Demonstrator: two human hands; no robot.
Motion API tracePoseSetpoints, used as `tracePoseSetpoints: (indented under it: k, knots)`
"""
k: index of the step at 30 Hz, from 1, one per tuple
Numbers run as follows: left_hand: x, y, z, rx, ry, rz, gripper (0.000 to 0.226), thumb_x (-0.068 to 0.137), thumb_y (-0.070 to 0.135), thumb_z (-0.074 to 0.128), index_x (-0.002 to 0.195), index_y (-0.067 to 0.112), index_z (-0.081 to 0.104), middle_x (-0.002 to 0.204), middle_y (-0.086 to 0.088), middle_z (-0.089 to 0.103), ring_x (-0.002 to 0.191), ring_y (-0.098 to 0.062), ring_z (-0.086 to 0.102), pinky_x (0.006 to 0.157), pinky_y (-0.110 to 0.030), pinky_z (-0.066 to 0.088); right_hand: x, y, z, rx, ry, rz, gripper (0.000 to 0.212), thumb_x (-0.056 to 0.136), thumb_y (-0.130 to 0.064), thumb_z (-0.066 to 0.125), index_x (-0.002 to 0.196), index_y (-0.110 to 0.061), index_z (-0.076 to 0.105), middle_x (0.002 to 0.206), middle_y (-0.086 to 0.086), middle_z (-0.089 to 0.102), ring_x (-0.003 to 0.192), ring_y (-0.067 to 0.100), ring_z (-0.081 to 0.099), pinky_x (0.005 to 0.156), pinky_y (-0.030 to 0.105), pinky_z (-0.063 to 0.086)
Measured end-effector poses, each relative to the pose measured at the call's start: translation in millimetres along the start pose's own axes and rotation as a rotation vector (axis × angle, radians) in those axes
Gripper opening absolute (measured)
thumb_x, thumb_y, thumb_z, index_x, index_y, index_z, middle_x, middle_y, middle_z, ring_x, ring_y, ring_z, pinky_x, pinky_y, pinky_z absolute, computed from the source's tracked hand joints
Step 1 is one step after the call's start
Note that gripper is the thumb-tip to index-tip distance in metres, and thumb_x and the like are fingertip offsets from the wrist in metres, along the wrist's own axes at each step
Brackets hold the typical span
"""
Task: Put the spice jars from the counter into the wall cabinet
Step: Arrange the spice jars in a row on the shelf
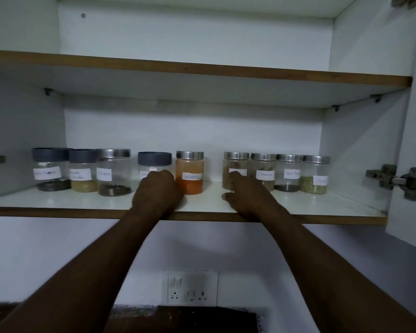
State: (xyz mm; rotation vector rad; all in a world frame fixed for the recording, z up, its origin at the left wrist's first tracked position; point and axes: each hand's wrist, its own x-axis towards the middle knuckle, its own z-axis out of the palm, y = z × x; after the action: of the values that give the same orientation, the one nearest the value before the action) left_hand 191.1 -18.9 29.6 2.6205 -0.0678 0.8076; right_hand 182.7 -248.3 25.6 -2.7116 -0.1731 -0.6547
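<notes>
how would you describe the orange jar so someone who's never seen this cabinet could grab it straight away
Look at the lower shelf of the open wall cabinet, where nine jars stand in a row. The orange jar is fifth from the left, just right of the left hand. It alone is filled nearly to its steel lid with bright orange powder.

Both arms reach up and forward, left hand (157, 188) curled, right hand (244, 192) loosely spread (thumb out).

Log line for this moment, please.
stage: placing | left hand: on grey-lid jar | right hand: at brown jar | lower shelf: nine jars
</notes>
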Motion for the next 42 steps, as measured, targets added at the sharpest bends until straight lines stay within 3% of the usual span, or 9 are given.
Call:
tracePoseSetpoints:
  k: [4,8,18,23,28,33,37,39,42]
  knots:
    - [-1.9,1.2,-0.5,0.011,0.0,-0.034,0.031,0.084,0.029,0.075,0.069,0.021,0.049,0.067,0.002,0.054,0.069,-0.017,0.058,0.066,-0.032,0.049,6.3,-38.5,12.3,0.078,-0.059,-0.051,0.085,0.091,-0.045,0.071,0.159,-0.024,0.024,0.156,0.003,0.046,0.137,0.025,0.051,0.111,0.04,0.044]
    - [6.2,1.2,1.6,0.033,-0.07,0.02,0.021,0.087,0.033,0.072,0.086,0.017,0.058,0.077,-0.001,0.061,0.078,-0.021,0.064,0.074,-0.036,0.056,17.2,-51.2,16.1,0.072,-0.129,-0.046,0.088,0.092,-0.048,0.068,0.161,-0.023,0.018,0.159,0.0,0.042,0.138,0.025,0.049,0.11,0.038,0.041]
    - [26.3,15.5,20.5,0.096,-0.19,0.111,0.028,0.093,0.04,0.065,0.106,0.016,0.066,0.098,-0.003,0.07,0.091,-0.022,0.067,0.088,-0.04,0.057,19.0,-51.6,18.4,0.129,-0.155,-0.031,0.069,0.094,-0.045,0.066,0.152,-0.021,0.038,0.15,0.006,0.052,0.13,0.026,0.054,0.091,0.028,0.037]
    - [39.0,29.7,33.4,0.16,-0.204,0.14,0.029,0.091,0.039,0.067,0.11,0.017,0.066,0.1,-0.001,0.07,0.092,-0.02,0.066,0.084,-0.036,0.053,25.4,-49.0,18.0,0.089,-0.135,-0.048,0.056,0.095,-0.04,0.064,0.144,-0.018,0.047,0.142,0.011,0.057,0.125,0.029,0.057,0.088,0.029,0.038]
    - [49.6,35.7,41.0,0.215,-0.254,0.152,0.033,0.094,0.043,0.063,0.116,0.019,0.065,0.11,-0.002,0.07,0.101,-0.022,0.067,0.092,-0.039,0.054,31.7,-43.5,22.4,0.015,-0.091,0.01,0.044,0.094,-0.042,0.062,0.13,-0.016,0.061,0.125,0.009,0.067,0.112,0.027,0.064,0.095,0.039,0.052]
    - [53.5,33.3,45.9,0.245,-0.217,0.155,0.032,0.094,0.044,0.063,0.111,0.018,0.065,0.1,-0.001,0.069,0.094,-0.021,0.067,0.087,-0.039,0.055,34.0,-43.1,24.6,0.007,-0.083,0.012,0.041,0.094,-0.039,0.063,0.126,-0.013,0.063,0.122,0.01,0.068,0.11,0.026,0.064,0.091,0.035,0.051]
    - [52.2,32.9,46.8,0.264,-0.193,0.161,0.032,0.094,0.043,0.065,0.111,0.016,0.065,0.095,-0.001,0.068,0.091,-0.021,0.066,0.086,-0.038,0.056,33.2,-44.3,23.1,0.003,-0.128,-0.012,0.035,0.098,-0.035,0.06,0.125,-0.014,0.062,0.123,0.011,0.067,0.11,0.027,0.063,0.083,0.03,0.043]
    - [52.4,34.3,45.5,0.26,-0.209,0.154,0.032,0.094,0.043,0.065,0.112,0.016,0.065,0.099,-0.002,0.069,0.093,-0.021,0.067,0.087,-0.039,0.056,32.8,-44.4,22.3,-0.001,-0.153,-0.024,0.034,0.1,-0.033,0.058,0.127,-0.013,0.06,0.125,0.012,0.066,0.112,0.027,0.062,0.082,0.03,0.041]
    - [53.2,36.4,43.7,0.266,-0.226,0.143,0.032,0.093,0.043,0.065,0.11,0.016,0.065,0.088,0.0,0.062,0.085,-0.019,0.062,0.086,-0.037,0.055,32.5,-43.9,22.3,-0.004,-0.173,-0.036,0.037,0.102,-0.035,0.056,0.133,-0.015,0.057,0.13,0.013,0.063,0.116,0.028,0.061,0.087,0.031,0.043]
